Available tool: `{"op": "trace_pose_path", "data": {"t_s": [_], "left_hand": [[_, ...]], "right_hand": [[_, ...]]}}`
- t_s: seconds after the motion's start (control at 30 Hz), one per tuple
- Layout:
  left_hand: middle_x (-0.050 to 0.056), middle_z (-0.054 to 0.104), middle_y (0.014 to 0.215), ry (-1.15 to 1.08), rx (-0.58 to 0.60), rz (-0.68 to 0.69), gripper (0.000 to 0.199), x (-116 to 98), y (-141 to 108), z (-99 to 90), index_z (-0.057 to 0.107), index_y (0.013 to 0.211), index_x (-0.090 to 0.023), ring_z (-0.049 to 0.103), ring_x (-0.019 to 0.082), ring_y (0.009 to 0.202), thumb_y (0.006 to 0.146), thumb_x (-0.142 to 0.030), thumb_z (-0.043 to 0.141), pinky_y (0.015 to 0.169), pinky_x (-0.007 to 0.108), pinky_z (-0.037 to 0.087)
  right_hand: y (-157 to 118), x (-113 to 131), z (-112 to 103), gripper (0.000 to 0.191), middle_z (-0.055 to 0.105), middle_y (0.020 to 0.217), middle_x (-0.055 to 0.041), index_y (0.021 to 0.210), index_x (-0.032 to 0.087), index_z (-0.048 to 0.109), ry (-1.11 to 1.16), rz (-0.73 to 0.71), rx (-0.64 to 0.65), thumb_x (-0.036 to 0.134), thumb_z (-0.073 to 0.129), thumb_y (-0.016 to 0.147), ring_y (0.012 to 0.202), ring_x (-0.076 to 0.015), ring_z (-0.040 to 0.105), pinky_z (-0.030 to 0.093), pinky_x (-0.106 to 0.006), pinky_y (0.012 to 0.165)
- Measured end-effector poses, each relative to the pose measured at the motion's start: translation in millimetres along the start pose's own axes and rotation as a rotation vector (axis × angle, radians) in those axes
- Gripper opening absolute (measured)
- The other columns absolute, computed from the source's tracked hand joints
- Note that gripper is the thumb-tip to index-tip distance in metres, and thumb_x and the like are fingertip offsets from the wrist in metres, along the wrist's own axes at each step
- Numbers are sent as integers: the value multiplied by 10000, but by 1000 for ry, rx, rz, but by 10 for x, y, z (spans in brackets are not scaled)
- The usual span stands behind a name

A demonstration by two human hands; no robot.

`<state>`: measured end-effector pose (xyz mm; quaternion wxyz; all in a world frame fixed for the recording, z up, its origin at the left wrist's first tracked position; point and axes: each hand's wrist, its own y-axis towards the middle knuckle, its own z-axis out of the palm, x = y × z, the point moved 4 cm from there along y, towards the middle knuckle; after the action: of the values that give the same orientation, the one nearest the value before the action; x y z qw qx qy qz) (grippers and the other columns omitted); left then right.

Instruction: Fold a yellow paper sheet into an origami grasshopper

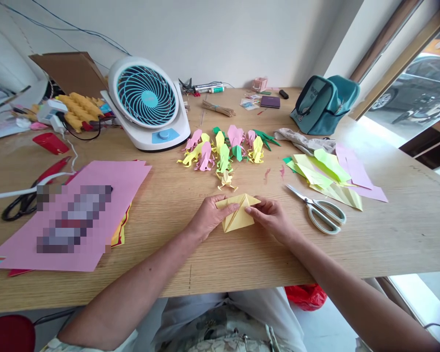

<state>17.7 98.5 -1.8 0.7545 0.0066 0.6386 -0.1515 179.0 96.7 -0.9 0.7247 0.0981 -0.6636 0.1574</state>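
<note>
Pinching a folded, pale yellow piece of paper (241, 223) from both sides, the left hand (209, 216) and the right hand (273, 218) hold it tight at the near middle of the brown wooden table (223, 266). Small pink, green and yellow folded paper figures (224, 159) sit just past it on the far side, and metal scissors with white handles (309, 201) lie near the right hand, to its right.

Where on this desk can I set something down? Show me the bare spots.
Two patches: between the pink paper and the left hand, and right of the scissors, nearer than the loose sheets. It is crowded farther back, where folded paper figures sit beside the fan.
</note>
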Motion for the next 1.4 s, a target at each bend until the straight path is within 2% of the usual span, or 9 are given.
{"op": "trace_pose_path", "data": {"t_s": [0.1,0.2,0.37,0.53,0.63,0.8,0.97,1.2,1.4], "left_hand": [[18,684,699,71,14,13,402,-25,-7,-15,682,757,-130,613,133,618,631,-463,867,584,241,466],[1,665,658,80,55,9,389,-44,-21,-2,675,733,-127,599,118,590,615,-434,883,559,223,447],[45,745,822,-27,118,-54,457,-23,-36,48,738,909,-135,685,183,771,593,-425,896,736,290,527],[50,765,898,41,92,-29,471,10,-15,16,757,975,-154,699,197,817,616,-434,878,780,312,534],[54,766,934,100,102,-19,455,18,-8,-4,759,988,-154,701,199,819,639,-427,861,774,310,535],[45,759,921,177,118,-7,429,23,0,-16,752,981,-151,690,194,818,658,-421,839,751,293,523],[33,737,834,141,123,23,424,-3,18,-16,741,907,-140,671,179,794,646,-459,841,737,272,512],[-2,661,729,161,26,84,458,-103,35,-80,719,883,-112,566,116,643,640,-482,835,571,209,446],[13,688,778,133,101,64,472,-96,31,-56,729,932,-106,602,133,702,639,-457,845,662,224,473]], "right_hand": [[-12,14,5,459,657,687,5,834,193,642,48,32,22,569,825,645,612,-137,584,452,-250,562],[-14,13,-7,452,627,644,19,736,186,607,54,40,3,533,864,600,568,-114,542,419,-234,525],[-13,14,-48,480,612,620,21,691,202,548,59,20,-82,553,860,592,535,-117,521,407,-242,491],[-22,79,-53,479,587,620,23,713,206,561,-2,-20,-99,595,825,622,548,-117,503,416,-246,505],[-24,106,-52,457,567,634,27,734,201,589,-43,-47,-92,602,797,662,570,-111,479,405,-244,531],[-13,65,-79,482,495,570,40,637,188,548,-53,-55,-90,607,782,684,550,-96,412,329,-237,513],[-2,8,-119,479,530,608,28,677,189,565,8,-33,-115,628,755,709,581,-108,452,362,-243,556],[-12,51,-75,466,461,585,47,697,183,564,-60,-28,-31,616,726,755,558,-91,355,268,-239,523],[-32,67,-60,452,467,585,45,745,184,593,-148,-12,-39,626,666,806,522,-88,343,245,-242,486]]}}
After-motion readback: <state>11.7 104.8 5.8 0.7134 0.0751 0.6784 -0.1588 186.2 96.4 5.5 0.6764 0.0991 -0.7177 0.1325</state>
